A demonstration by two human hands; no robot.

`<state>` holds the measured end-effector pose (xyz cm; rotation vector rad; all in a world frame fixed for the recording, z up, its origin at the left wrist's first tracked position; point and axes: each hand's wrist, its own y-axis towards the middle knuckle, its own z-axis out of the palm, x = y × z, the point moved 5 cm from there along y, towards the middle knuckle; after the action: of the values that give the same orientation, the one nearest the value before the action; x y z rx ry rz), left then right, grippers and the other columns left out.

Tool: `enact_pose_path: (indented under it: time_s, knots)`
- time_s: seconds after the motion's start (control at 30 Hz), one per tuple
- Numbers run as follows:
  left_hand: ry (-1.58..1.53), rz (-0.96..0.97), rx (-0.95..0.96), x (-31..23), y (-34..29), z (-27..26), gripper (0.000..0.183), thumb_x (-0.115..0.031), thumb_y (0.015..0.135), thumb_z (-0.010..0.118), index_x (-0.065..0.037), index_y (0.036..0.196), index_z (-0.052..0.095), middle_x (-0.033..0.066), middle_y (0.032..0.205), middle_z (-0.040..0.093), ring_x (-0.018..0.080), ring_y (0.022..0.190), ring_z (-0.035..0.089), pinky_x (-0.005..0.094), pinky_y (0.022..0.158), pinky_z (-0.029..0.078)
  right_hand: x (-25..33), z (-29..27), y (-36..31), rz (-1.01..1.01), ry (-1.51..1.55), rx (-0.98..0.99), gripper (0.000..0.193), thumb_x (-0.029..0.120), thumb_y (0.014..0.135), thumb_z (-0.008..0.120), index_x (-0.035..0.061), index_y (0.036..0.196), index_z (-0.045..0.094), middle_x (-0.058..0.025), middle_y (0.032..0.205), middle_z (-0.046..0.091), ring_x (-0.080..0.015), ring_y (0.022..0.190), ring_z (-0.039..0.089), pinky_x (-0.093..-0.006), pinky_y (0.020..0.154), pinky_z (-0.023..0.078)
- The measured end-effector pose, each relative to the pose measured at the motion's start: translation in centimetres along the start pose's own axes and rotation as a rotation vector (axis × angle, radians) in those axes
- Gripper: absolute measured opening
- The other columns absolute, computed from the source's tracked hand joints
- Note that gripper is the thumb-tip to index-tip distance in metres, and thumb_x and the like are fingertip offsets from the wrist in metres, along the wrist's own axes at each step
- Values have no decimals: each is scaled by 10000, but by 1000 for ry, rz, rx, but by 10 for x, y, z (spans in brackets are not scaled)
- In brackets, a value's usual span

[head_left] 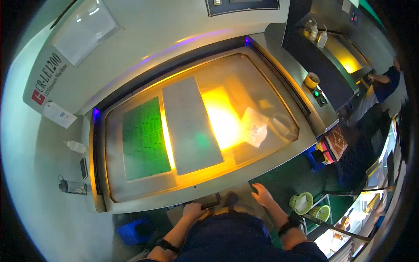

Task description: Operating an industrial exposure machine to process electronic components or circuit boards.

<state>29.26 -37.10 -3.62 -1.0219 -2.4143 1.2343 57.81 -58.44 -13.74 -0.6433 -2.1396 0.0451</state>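
My left hand (pixel 193 211) is closed at the end of a black bar-shaped handle (pixel 213 202), below the front edge of a large exposure machine (pixel 279 157). My right hand (pixel 262 195) hangs near the same edge, further right, with fingers loosely apart and nothing seen in them. Behind the edge lies the machine's framed bed (pixel 118 170). On it, a green panel with dark markings (pixel 143 137) lies to the left of a plain grey panel (pixel 190 126). Yellow light glows strongly right of the grey panel, and a crumpled white sheet (pixel 254 126) shows there.
A white squeeze bottle (pixel 76 146), a phone-like dark object (pixel 83 168) and a clear flask (pixel 73 187) are at the left. Green buttons (pixel 317 94) and a yellow tape roll (pixel 311 80) sit at the right. Green baskets (pixel 301 203) stand lower right. Another person (pixel 379 89) works beyond.
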Motion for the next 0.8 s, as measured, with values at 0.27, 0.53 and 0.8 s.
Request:
enact_pose_path:
  time_s: [0.27, 0.53, 0.8]
  knots:
    - [-519, 235, -231, 43, -42, 3, 467, -358, 896, 635, -78, 1267, 595, 176, 1217, 635, 326, 1121, 607, 417, 958, 479, -16, 132, 107, 71, -366, 163, 404, 290, 868, 609, 41, 1186, 601, -196, 1219, 574, -369, 1152, 525, -464, 976, 423]
    - [-612, -18, -832, 156, -82, -48, 424, -265, 884, 659, -57, 1244, 576, 185, 1200, 618, 382, 1143, 566, 443, 988, 442, -20, 150, 103, 179, -444, 326, 365, 324, 854, 628, 93, 1137, 630, -174, 1038, 621, -383, 980, 577, -484, 847, 461]
    - [-679, 72, -1031, 275, -8, -70, 579, -335, 885, 655, -84, 1372, 465, 227, 1382, 480, 446, 1279, 433, 538, 1066, 348, 37, 119, 104, 186, -544, 202, 327, 358, 840, 646, 145, 1088, 658, -151, 857, 668, -396, 807, 629, -504, 718, 499]
